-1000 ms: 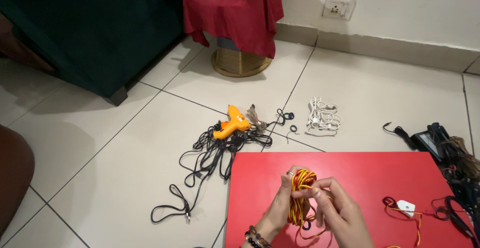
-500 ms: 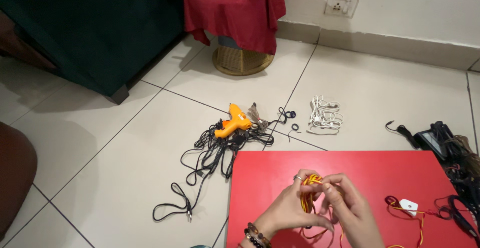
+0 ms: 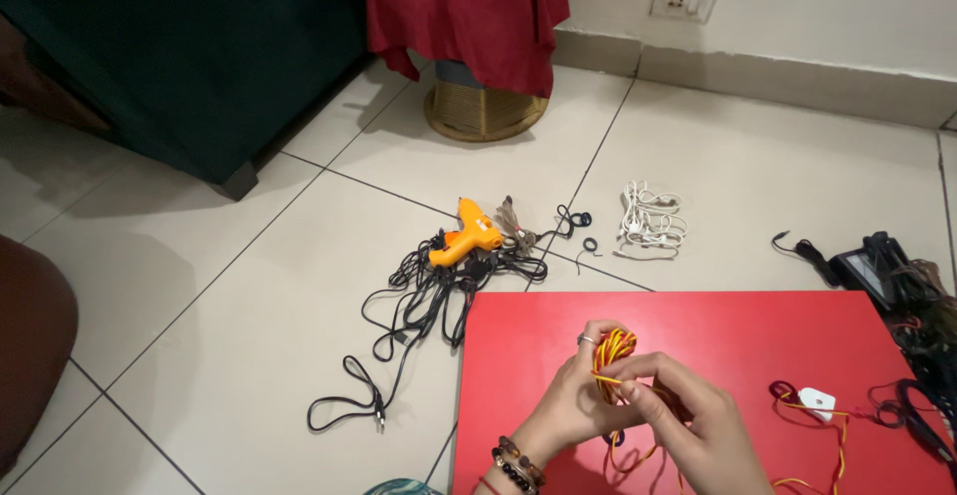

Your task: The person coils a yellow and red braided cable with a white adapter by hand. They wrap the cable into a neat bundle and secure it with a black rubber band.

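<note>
Red board [image 3: 738, 330] on tiled floor; over it left hand [image 3: 576, 405] and right hand [image 3: 688, 420] both gripped red-yellow cord [image 3: 611, 355].

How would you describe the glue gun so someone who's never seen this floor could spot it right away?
Start at the red board lying on the tiled floor. Just beyond its far left corner sits a tangle of black cables. The glue gun rests on the far edge of that tangle, the only bright orange, pistol-shaped thing among the dark wires.

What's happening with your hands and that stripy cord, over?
Left hand and right hand both gripping red-and-yellow cord, bundled above red board. Nothing blocking.
</note>
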